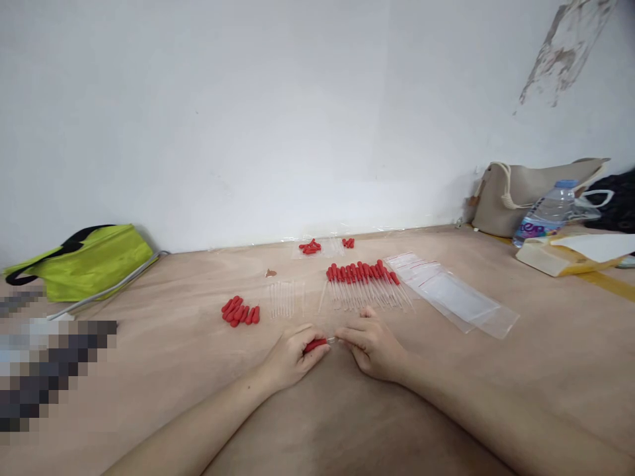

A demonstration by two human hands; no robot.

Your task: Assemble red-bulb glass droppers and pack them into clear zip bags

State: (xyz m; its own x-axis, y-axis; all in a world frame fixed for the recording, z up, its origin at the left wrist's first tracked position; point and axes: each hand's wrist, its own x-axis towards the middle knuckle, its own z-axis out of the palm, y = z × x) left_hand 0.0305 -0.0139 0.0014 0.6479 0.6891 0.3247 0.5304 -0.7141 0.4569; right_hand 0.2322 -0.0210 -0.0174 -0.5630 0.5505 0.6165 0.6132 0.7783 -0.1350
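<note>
Red bulb [314,346] is sitting in the L hand [292,352], nr the front-middle of the counter [208,383], fingers + thumb pinching it; R hand [373,345] is pinching a clear tube [332,340] in its fingers at the bulb's end, can't tell how deep it's going in. Just beyond, loose tubes [282,299] are lying in a row, w/ a pile of red bulbs [240,313] to their L & red-topped droppers [361,274] to their R. Plastic bags [451,291] are lying beside the droppers; sm. red pcs [311,247] are sitting nr the wall [272,132]. Green bag [99,261]'s resting far L, bottle [544,215] & beige bag [501,201] far R.
</note>
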